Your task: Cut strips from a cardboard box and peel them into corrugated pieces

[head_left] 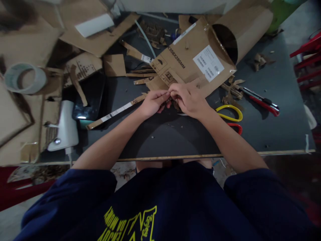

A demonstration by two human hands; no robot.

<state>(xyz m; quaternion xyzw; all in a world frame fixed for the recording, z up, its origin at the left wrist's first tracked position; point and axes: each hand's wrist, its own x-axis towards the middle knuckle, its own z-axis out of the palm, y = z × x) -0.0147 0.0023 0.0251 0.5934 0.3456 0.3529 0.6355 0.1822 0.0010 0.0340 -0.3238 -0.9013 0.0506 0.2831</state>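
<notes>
My left hand point(155, 101) and my right hand point(187, 98) meet over the middle of the dark table, fingertips pinched close together. What lies between the fingers is too small and covered to make out. Just beyond them rests a printed cardboard piece point(185, 53) with a white label point(208, 63). A narrow cardboard strip point(117, 112) runs from near my left hand toward the lower left. Scissors with a yellow handle loop point(237, 110) and a red one lie partly under my right forearm.
A red utility knife point(263, 102) lies at the right. Farther back is a large cardboard tube point(253, 26). On the left are a tape roll point(25, 78), a white device with a cable point(65, 125), a black flat device point(91, 95) and cardboard scraps. The table edge point(175, 157) runs before my body.
</notes>
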